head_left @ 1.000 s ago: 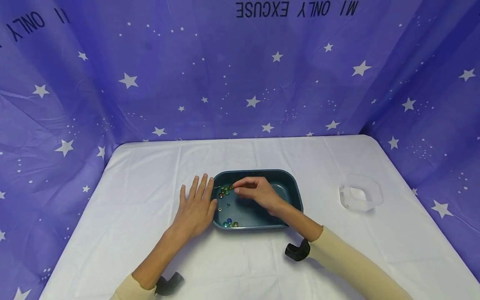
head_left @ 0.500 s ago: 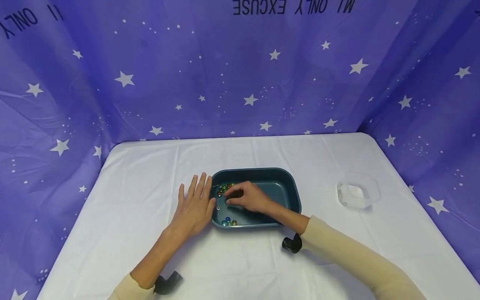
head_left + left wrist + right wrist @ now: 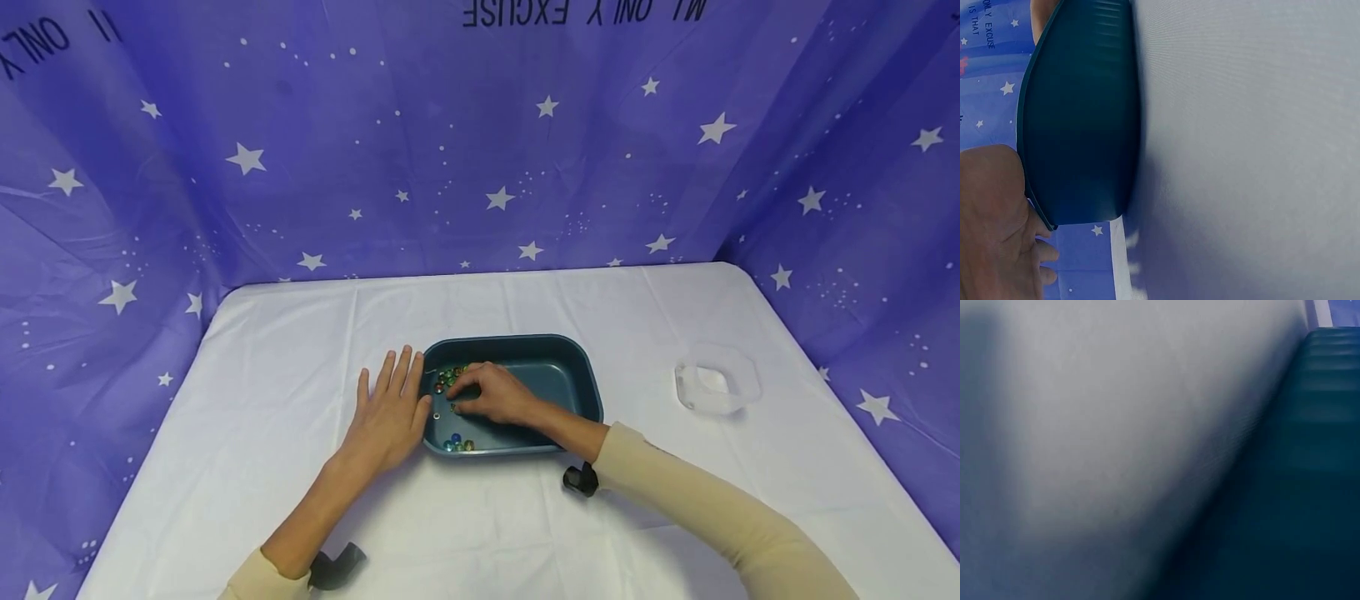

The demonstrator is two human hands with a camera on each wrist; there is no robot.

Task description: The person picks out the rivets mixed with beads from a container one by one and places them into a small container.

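A dark teal tray [image 3: 553, 383] lies under the right hand [image 3: 497, 395]. Ahead-left of the hand, green and reddish marbles [image 3: 440, 387]; behind-left, blue and yellowish marbles [image 3: 457, 438]. Behind it, a cream sleeve [image 3: 697, 496]; below, white cloth [image 3: 465, 525]; ahead, a purple-blue curtain [image 3: 420, 125] with white stars [image 3: 498, 198] and black lettering [image 3: 558, 12].

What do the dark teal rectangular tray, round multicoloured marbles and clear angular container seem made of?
Tray: probably satin plastic, judging by moulded ribs on its outer wall.
Marbles: likely glossy glass, from translucent colour.
Container: transparent, likely smooth plastic; glass possible.
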